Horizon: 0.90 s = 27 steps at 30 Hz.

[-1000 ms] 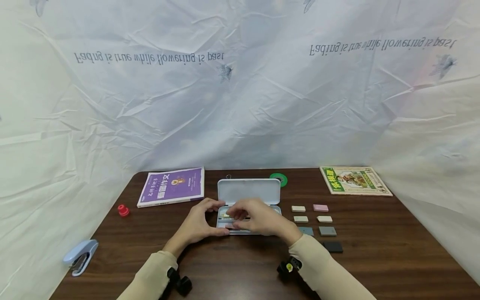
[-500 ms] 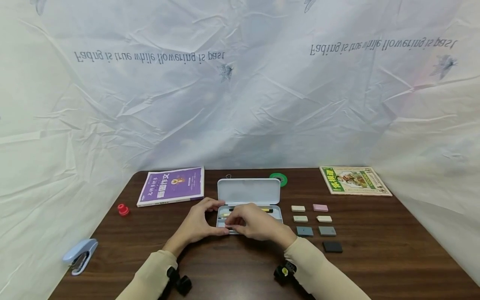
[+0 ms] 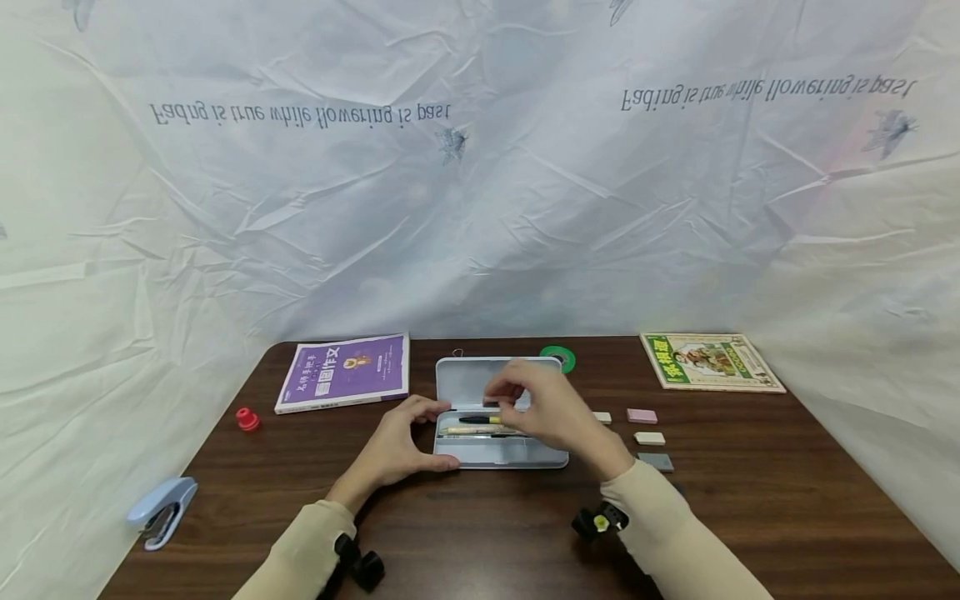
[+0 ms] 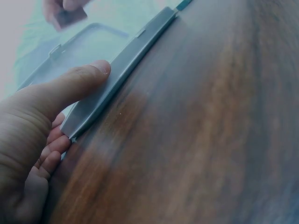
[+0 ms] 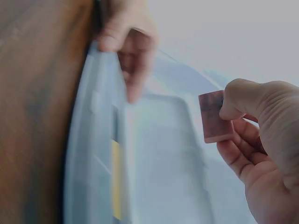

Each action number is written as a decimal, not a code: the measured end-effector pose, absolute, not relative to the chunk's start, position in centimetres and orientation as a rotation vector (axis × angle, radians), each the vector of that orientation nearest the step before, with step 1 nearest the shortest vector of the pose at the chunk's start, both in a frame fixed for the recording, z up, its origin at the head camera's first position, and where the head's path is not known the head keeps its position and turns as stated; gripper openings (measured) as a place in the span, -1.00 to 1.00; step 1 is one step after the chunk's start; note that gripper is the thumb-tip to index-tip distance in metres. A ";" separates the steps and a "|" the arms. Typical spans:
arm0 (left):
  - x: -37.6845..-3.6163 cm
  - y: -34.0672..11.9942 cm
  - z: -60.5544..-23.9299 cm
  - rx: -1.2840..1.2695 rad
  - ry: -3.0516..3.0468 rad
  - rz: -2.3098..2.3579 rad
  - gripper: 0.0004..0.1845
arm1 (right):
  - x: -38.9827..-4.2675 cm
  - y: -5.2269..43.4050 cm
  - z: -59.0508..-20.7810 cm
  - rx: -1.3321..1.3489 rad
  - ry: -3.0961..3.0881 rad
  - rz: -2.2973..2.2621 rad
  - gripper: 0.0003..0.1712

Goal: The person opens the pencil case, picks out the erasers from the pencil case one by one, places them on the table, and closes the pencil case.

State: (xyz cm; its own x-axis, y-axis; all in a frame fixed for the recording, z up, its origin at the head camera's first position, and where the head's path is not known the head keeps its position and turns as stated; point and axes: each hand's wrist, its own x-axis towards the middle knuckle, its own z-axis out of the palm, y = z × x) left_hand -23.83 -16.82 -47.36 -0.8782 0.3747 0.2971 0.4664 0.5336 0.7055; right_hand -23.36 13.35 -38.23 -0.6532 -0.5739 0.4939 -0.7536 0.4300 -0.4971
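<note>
A pale metal pencil case [image 3: 502, 452] lies with its lid raised at the back. My left hand [image 3: 397, 442] grips its left end, thumb on the front edge and fingers round the far side; the left wrist view shows that thumb [image 4: 86, 79] on the rim. Above the case, my right hand [image 3: 551, 408] pinches a dark reddish eraser [image 5: 215, 116] between thumb and fingers, clear of the tray. Behind the divider lie a black-and-yellow pen [image 3: 474, 419] and a pale pen [image 3: 471, 431], partly hidden by the right hand. The front compartment shows bare.
Right of the case lie a pink eraser [image 3: 641, 416], a white eraser [image 3: 649, 437] and a grey eraser [image 3: 655, 462]; others are covered by the right arm. A purple book [image 3: 345, 371], magazine [image 3: 701, 360], green tape roll [image 3: 567, 358], red bottle-cap-like piece [image 3: 246, 419] and stapler [image 3: 161, 512] stand around.
My right hand reached into the front compartment, took hold of the reddish eraser and lifted it up, back and to the right. The left hand stays on the case.
</note>
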 end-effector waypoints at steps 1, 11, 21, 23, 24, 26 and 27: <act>-23.8 -16.8 -47.3 -0.729 -2.655 -1.270 -0.07 | -23.3 13.9 -37.8 1.131 -2.417 1.039 -0.69; -23.8 -16.8 -47.3 -0.715 -2.668 -1.270 -0.07 | -21.9 19.8 -36.7 0.954 -2.358 1.005 -0.57; -23.8 -16.8 -47.5 -0.721 -2.660 -1.258 -0.07 | -19.4 24.8 -38.5 0.831 -2.396 0.877 -0.55; -23.8 -16.8 -47.5 -0.720 -2.661 -1.260 -0.07 | -18.8 25.5 -38.9 0.818 -2.414 0.881 -0.51; -23.8 -16.8 -47.5 -0.721 -2.661 -1.260 -0.07 | -18.5 25.9 -39.1 0.816 -2.420 0.885 -0.49; -23.8 -16.8 -47.4 -0.718 -2.666 -1.262 -0.07 | -17.9 26.4 -39.6 0.819 -2.429 0.884 -0.46; -23.8 -16.8 -47.4 -0.718 -2.667 -1.262 -0.07 | -17.7 26.5 -40.0 0.824 -2.431 0.888 -0.44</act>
